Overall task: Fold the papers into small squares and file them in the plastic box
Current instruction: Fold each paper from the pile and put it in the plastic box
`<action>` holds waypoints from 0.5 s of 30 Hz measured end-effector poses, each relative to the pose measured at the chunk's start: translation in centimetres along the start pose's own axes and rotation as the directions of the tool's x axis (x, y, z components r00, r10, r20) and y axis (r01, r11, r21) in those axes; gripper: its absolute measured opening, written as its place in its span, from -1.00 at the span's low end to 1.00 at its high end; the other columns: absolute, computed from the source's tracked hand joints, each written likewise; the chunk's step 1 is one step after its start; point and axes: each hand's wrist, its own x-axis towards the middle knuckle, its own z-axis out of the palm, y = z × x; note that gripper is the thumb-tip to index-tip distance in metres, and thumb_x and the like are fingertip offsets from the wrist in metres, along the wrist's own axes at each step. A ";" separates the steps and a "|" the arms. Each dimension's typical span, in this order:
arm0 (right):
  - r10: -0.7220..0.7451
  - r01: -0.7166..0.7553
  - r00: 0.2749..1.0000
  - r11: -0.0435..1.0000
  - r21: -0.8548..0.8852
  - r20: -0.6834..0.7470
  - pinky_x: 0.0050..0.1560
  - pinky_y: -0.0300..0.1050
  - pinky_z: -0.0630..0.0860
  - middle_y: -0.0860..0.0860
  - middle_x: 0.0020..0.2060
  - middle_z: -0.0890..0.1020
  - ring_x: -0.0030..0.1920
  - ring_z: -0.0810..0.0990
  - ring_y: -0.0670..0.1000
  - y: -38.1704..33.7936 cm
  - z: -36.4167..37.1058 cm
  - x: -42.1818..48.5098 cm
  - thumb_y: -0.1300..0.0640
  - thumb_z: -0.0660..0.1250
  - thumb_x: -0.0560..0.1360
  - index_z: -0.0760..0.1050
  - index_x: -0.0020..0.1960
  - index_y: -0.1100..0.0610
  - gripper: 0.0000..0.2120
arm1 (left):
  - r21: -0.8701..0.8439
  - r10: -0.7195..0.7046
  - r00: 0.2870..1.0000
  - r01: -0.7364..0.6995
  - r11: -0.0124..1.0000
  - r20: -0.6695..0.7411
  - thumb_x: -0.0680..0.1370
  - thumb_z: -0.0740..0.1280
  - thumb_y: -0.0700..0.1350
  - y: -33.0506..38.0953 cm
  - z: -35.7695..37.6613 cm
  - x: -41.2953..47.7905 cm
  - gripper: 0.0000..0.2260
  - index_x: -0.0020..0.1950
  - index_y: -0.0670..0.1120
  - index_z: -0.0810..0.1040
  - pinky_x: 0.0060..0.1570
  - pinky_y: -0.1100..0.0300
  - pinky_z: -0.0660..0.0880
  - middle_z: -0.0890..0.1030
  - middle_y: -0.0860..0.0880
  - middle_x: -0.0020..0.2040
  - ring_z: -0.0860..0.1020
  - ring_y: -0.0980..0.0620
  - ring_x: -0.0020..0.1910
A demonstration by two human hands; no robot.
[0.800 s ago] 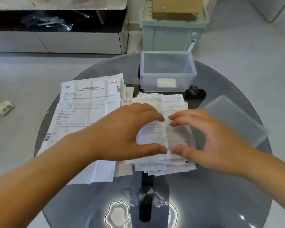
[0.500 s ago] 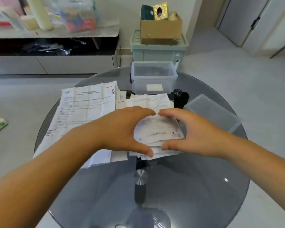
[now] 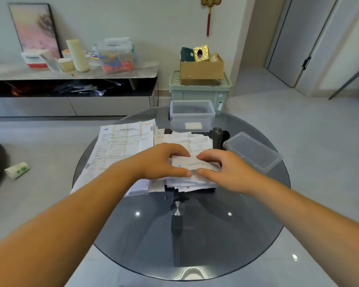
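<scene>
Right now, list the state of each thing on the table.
Plastic box: open, one folded paper inside.
Lid: off, lying right of the papers.
Folded paper: pinched by both hands.
Paper pile: unfolded, stacked.
Left hand: gripping.
Right hand: gripping.

No legible text anywhere. Large unfolded sheet point(image 3: 124, 141) carries printed lines, a barcode and a red mark, all too blurred to read. Folded paper point(image 3: 195, 163) shows one tiny printed line and a blue mark, unreadable.
</scene>
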 end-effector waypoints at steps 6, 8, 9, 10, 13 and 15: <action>-0.044 0.064 0.988 0.989 0.134 -0.147 0.21 -0.26 0.47 -0.41 -0.02 0.62 0.12 0.55 -0.34 -0.9 -0.1 -0.2 -0.01 0.35 0.59 0.57 0.04 -0.26 -0.86 | -0.153 0.056 0.993 -0.072 0.986 -0.104 0.56 0.38 0.16 0.6 0.4 -0.6 -0.72 0.21 0.09 0.63 0.28 0.27 0.45 0.64 0.20 0.15 0.57 0.27 0.18; -0.056 0.090 0.979 0.981 0.170 -0.195 0.23 -0.33 0.45 -0.44 -0.04 0.60 0.13 0.53 -0.40 -1.4 -0.4 -0.3 0.04 0.34 0.60 0.58 0.03 -0.28 -0.82 | -0.177 0.080 0.980 -0.113 0.978 -0.183 0.57 0.38 0.12 1.2 0.2 -0.9 -0.77 0.16 0.07 0.66 0.21 0.36 0.47 0.67 0.19 0.09 0.59 0.31 0.12; -0.065 0.105 0.974 0.978 0.179 -0.217 0.24 -0.35 0.45 -0.41 -0.01 0.61 0.14 0.53 -0.39 -1.7 -0.6 -0.4 0.05 0.34 0.60 0.60 0.05 -0.24 -0.82 | -0.174 0.096 0.972 -0.135 0.975 -0.214 0.58 0.37 0.10 1.6 0.1 -1.2 -0.79 0.14 0.06 0.67 0.15 0.42 0.48 0.67 0.20 0.06 0.60 0.32 0.09; -0.070 0.114 0.970 0.977 0.182 -0.231 0.27 -0.34 0.45 -0.36 0.04 0.63 0.17 0.54 -0.35 -1.9 -0.7 -0.6 0.05 0.34 0.60 0.63 0.09 -0.19 -0.83 | -0.166 0.112 0.965 -0.154 0.974 -0.236 0.59 0.36 0.08 2.0 0.0 -1.6 -0.81 0.13 0.06 0.67 0.10 0.47 0.47 0.68 0.20 0.04 0.60 0.33 0.07; -0.101 0.137 0.968 0.979 0.148 -0.229 0.28 -0.32 0.42 -0.26 0.13 0.65 0.22 0.54 -0.29 -2.9 -1.4 -2.0 0.03 0.34 0.59 0.65 0.18 -0.07 -0.80 | -0.153 0.151 0.953 -0.196 0.969 -0.263 0.60 0.34 0.08 3.2 -0.3 -3.3 -0.81 0.13 0.07 0.67 0.11 0.49 0.46 0.68 0.21 0.03 0.59 0.34 0.07; -0.136 0.165 0.969 0.978 0.129 -0.208 0.25 -0.40 0.41 -0.29 0.12 0.64 0.20 0.54 -0.31 -3.5 -1.6 -3.6 0.05 0.34 0.59 0.65 0.17 -0.10 -0.80 | -0.138 0.172 0.952 -0.211 0.968 -0.254 0.59 0.34 0.11 3.8 -0.1 -4.8 -0.79 0.15 0.09 0.66 0.16 0.43 0.48 0.67 0.21 0.07 0.59 0.34 0.10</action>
